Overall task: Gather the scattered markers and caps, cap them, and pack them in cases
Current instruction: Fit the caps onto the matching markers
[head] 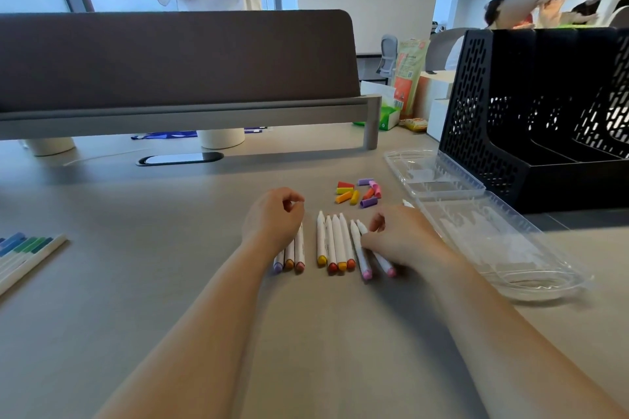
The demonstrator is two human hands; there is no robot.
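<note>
Right hand (401, 241): fingers curled on pink markers (363, 258)
Left hand (272, 218): fingers curled together, holding nothing
Caps (357, 192): loose pile beyond

No text, number or brand can be read. An orange bag (408, 75) standing beyond the desk has a pale panel with dark print on its front and a white label lower down, all too small and blurred to make out. The green box (388, 117) beside it bears a small white mark low on its side, which is not legible. Any print on the white markers (335, 241) is too small to tell.
</note>
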